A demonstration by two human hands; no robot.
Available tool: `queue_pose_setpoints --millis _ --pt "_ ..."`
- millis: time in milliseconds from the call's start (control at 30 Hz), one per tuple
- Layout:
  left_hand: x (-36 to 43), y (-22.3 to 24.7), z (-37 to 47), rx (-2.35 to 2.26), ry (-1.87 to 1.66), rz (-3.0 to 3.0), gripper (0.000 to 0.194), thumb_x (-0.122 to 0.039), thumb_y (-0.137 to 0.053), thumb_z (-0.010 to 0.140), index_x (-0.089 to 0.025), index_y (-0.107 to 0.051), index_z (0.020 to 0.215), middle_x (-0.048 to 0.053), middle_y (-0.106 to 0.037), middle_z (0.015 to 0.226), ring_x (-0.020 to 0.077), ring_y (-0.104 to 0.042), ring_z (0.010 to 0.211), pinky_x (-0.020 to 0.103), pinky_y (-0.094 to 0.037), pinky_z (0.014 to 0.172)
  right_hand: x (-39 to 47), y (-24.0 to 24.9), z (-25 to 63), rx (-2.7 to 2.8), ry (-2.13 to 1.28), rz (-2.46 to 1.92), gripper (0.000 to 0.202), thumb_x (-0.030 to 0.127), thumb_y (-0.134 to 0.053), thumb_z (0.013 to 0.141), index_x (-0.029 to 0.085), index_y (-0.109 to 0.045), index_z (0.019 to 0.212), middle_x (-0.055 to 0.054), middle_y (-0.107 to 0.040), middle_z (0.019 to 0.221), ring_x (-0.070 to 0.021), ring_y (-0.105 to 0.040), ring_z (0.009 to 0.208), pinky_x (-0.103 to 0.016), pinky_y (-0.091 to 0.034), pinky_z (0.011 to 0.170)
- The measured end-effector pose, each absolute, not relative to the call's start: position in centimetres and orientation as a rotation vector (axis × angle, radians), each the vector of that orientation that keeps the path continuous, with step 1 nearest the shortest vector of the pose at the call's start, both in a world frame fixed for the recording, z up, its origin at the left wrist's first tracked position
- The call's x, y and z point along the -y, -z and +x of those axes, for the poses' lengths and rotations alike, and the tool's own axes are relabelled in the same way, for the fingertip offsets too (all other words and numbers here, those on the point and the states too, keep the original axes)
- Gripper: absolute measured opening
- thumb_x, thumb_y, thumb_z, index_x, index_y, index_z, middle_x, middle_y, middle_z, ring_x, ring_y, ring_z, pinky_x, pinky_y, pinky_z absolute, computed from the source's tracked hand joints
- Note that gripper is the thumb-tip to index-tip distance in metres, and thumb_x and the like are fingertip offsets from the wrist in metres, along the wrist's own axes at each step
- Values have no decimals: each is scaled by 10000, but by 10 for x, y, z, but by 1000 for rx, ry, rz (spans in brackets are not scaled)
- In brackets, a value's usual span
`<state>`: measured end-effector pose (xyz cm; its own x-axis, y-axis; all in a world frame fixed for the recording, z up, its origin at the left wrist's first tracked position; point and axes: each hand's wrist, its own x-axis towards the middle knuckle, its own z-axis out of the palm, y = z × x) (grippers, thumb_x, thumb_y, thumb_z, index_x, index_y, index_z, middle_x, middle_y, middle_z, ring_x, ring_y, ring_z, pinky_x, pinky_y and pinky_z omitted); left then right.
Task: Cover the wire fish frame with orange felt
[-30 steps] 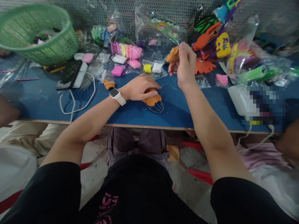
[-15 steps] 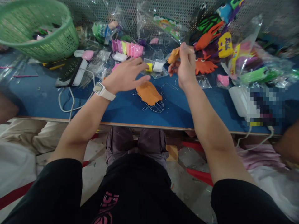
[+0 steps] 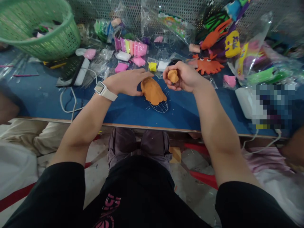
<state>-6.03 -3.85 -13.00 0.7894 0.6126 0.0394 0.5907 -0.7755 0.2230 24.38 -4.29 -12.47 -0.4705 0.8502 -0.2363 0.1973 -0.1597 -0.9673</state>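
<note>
Orange modelling clay covers most of a wire frame (image 3: 154, 91), and the bare wire mesh shows at its near end. My left hand (image 3: 129, 81), with a watch at the wrist, grips the clay-covered frame at its far left edge, thumb low and fingers over the top. Curled around a small lump of orange clay (image 3: 173, 76) is my right hand (image 3: 186, 77), held just above the table to the right of the frame. The underside of the frame is hidden.
A green basket (image 3: 57, 39) stands at the back left. Coloured clay packets (image 3: 133, 48) lie behind my hands. An orange crab figure (image 3: 209, 65) and plastic bags are at the back right. A white device (image 3: 244, 101) sits right. Other people sit on both sides.
My right hand has come down and nearer with the orange clay lump. My left hand has lowered from above onto the clay-covered frame and taken hold of its edge.
</note>
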Motion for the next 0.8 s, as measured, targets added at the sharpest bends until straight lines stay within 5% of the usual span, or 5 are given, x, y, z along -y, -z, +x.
queue_pose_setpoints --millis 167,267,467,633,800 --pt "26 137 -61 -1126 -183 2826 911 -557 -653 1036 -257 -423 1865 177 -656 1699 463 -656 1529 679 -591 1245 52 120 246 1940 -1437 -1396 781 995 -686 987 244 -645 774 -11 -540 593 -140 -516 502 -280 -310 406" --pt "8 155 -64 -1157 -284 2791 947 -596 -678 987 -205 -490 1828 248 -690 1633 539 -676 1459 774 -586 1190 55 116 246 2111 -1332 -1480 759 984 -815 914 253 -655 783 -26 -597 624 -184 -612 566 -310 -398 446" --pt "-6 174 -64 -810 -729 2616 705 -667 -575 1081 -316 -696 1680 167 -781 1549 489 -717 1466 739 -546 1295 42 119 260 2210 -1109 -1592 626 884 -835 962 265 -744 982 -84 -758 753 -275 -720 648 -421 -564 550" --pt "19 166 -45 -826 -666 2528 962 -873 -393 1149 -222 -481 1852 216 -511 1900 481 -452 1795 708 -357 1489 40 119 265 2322 -1100 -1635 571 673 -938 951 258 -773 1307 -47 -758 755 -288 -745 681 -406 -562 594" --pt "30 173 -28 -648 -512 2604 1342 -1075 -585 959 -172 -333 1919 284 -275 2001 529 -227 1890 713 -194 1548 42 118 262 2391 -1134 -1578 581 618 -944 945 277 -765 1380 -31 -790 862 -248 -726 683 -365 -519 592"
